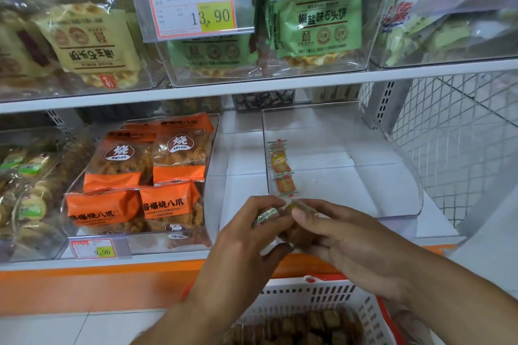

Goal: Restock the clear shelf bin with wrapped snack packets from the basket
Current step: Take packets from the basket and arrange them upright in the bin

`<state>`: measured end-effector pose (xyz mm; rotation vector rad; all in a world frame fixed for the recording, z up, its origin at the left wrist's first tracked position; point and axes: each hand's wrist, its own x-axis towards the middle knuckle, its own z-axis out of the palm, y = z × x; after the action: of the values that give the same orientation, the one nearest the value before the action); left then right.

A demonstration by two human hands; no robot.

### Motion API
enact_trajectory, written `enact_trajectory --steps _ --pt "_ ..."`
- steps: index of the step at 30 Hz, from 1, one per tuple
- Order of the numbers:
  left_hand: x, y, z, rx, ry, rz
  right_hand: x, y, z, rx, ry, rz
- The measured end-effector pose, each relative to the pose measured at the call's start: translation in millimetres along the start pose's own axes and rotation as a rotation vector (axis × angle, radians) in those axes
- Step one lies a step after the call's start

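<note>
A clear shelf bin (pixel 392 204) stands on the lower shelf at the right, with two small orange wrapped packets (pixel 281 168) lying along its left wall. In front of that bin's near left corner, my left hand (pixel 252 235) and my right hand (pixel 336 235) meet and hold a bunch of small brown wrapped snack packets (pixel 288 228) between them. Fingers of both hands curl round the bunch. Below my arms, a white slatted basket (pixel 330 300) with a red rim holds several more brown packets (pixel 302 328).
A neighbouring clear bin (pixel 134 241) on the left holds orange snack bags (pixel 168 199), with a 9.90 price tag on its front. The shelf above (pixel 252 82) carries bins of green and yellow cracker bags. A white wire mesh panel (pixel 462 134) closes the right side.
</note>
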<state>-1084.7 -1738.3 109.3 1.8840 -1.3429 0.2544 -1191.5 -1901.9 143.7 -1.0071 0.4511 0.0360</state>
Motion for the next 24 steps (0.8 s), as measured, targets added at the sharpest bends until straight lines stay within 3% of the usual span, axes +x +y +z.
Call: enact_trajectory --steps 4,6,8,10,11,14,18,24 --pt "-0.6 1.3 1.1 -0.088 0.108 -0.117 4.6 -0.5 -0.1 0.058 0.023 -0.016" --pt "1.9 6.0 -1.2 -0.211 0.174 -0.307 7.4 -2.4 -0.6 0.110 0.101 -0.093" --pt "4.0 10.6 -2.2 -0.539 0.202 -0.657 10.2 -2.9 -0.9 0.188 0.155 -0.186" --pt "4.5 12.6 -0.1 -0.979 0.103 -0.980 11.6 -1.1 2.3 0.234 0.148 -0.240" --pt "4.6 13.9 0.0 -1.139 0.038 -1.059 12.0 0.6 4.7 0.220 0.141 -0.255" --pt "7.3 18.2 -1.2 -1.309 -0.086 -1.050 13.6 7.4 12.7 0.074 0.174 -0.276" --pt "10.0 17.0 -4.7 -1.309 -0.037 -1.075 15.2 8.7 18.7 -0.059 0.221 -0.280" --pt "11.6 13.4 -12.8 -1.392 0.005 -1.056 13.2 3.8 18.2 0.042 0.155 -0.289"
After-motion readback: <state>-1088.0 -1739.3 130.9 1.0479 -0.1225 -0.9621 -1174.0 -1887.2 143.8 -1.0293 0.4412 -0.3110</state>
